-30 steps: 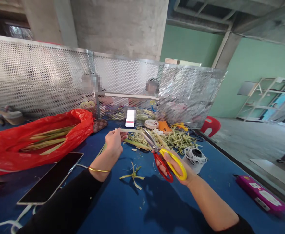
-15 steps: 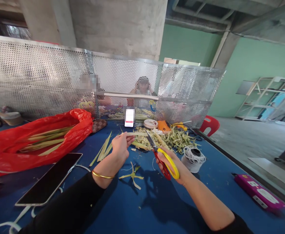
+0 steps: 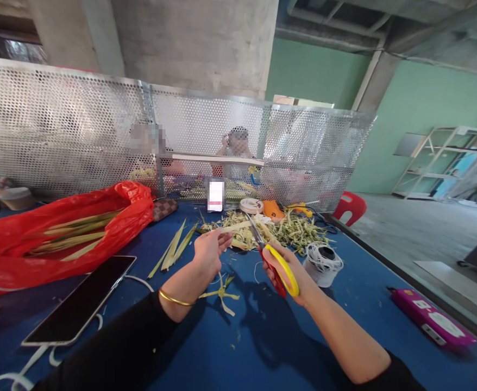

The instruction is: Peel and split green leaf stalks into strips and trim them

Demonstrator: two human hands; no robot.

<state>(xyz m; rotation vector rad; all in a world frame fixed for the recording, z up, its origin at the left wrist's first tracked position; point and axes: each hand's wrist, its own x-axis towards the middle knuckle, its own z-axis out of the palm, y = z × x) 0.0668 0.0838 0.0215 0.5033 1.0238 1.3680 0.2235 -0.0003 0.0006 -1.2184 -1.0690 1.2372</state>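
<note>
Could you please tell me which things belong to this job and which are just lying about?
Seemingly part of the work: scissors in the right hand, pale strip in the left hand, loose plant strips, red bag.
Apparently just lying about: dark-screened device, purple packet, checkered pouch.

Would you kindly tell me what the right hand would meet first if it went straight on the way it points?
Led by the scissors, the right hand would probably first meet the pale strip held in the left hand, though depth there is unclear.
</note>
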